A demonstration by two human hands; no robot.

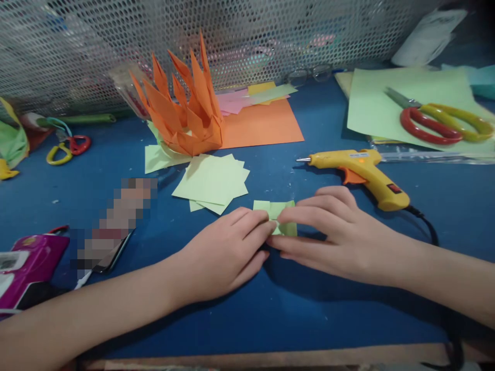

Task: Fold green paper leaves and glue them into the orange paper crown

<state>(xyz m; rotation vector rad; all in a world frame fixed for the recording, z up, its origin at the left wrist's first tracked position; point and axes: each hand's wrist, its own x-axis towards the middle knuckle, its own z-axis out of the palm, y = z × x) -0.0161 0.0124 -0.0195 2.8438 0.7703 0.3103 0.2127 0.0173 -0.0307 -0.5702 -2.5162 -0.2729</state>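
Note:
A small piece of folded light green paper [288, 228] lies on the blue table in front of me, its edges creased inward. My left hand [235, 247] has its fingers closed on the paper's left part. From the other side my right hand [328, 232] grips its right part, fingertips pressed near the middle. The fingers hide much of the lower edge. Just beyond my left hand is a loose stack of light green paper squares [212, 178]. Behind that stands a folded orange paper piece [189, 113] with several pointed petals.
A yellow glue gun [359, 162] lies to the right, its cord running toward me. Scissors [429, 123] rest on green sheets [375, 103]; smaller scissors [69, 147] lie left. An orange sheet [263, 123] is behind. A blurred-out phone [116, 252] and a purple device [38, 263] are near my left arm.

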